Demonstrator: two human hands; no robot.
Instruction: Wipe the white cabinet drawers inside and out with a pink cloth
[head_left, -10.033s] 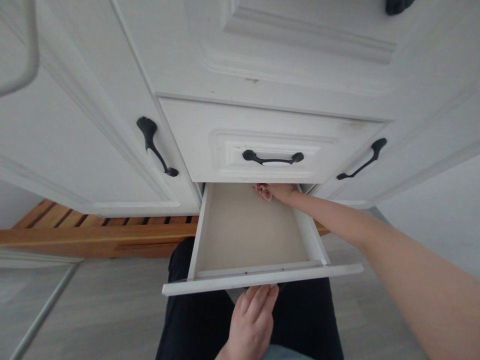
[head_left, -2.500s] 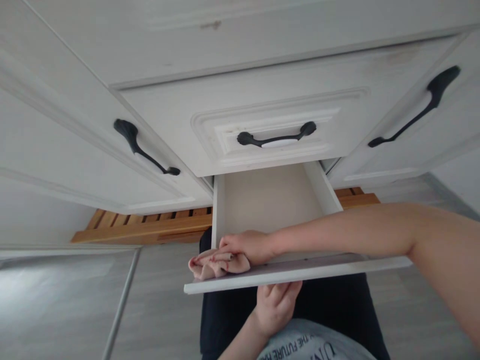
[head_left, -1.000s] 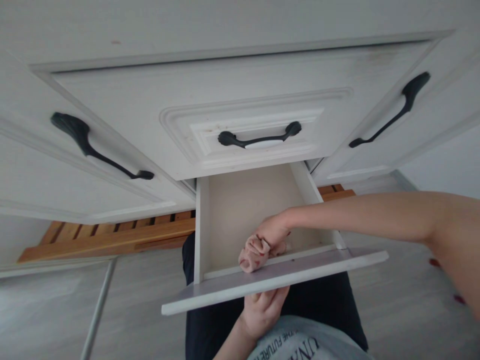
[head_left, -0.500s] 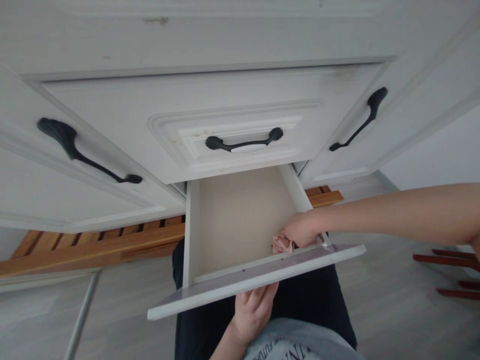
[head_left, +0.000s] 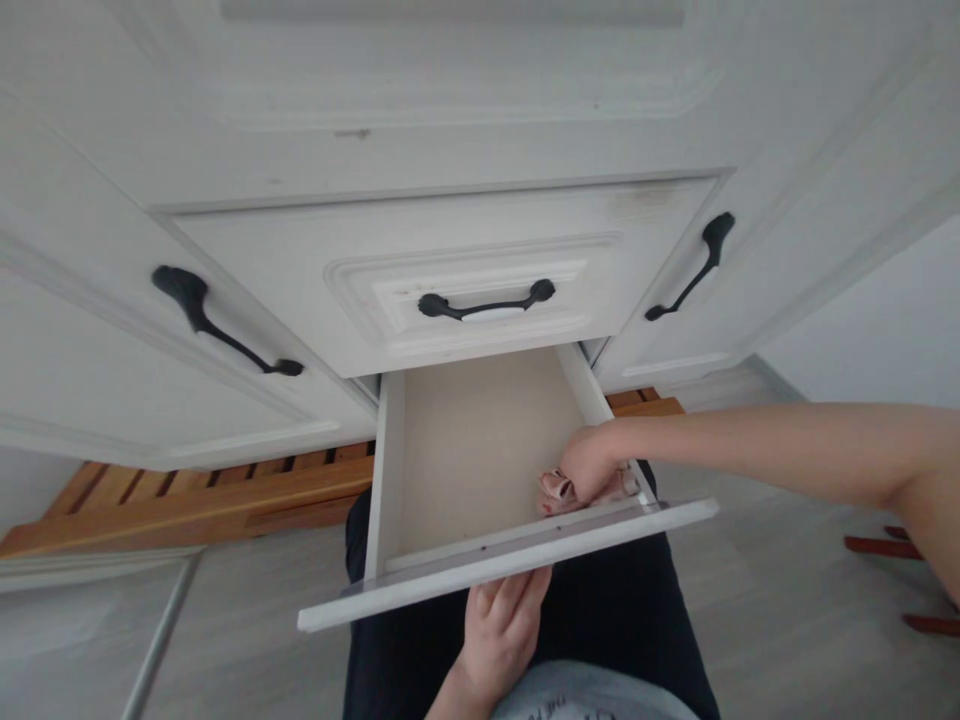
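- Lower centre of frame: white drawer [head_left: 469,460], standing open.
- Right of centre: right hand [head_left: 592,460] closed around a crumpled pink cloth [head_left: 556,493], inside the drawer's near right corner.
- Bottom centre: left hand [head_left: 501,632] up against the drawer front [head_left: 420,590] from outside; fingertips hidden, cannot tell what they grip.
- Middle: black handle [head_left: 487,307] on upper drawer [head_left: 487,262].
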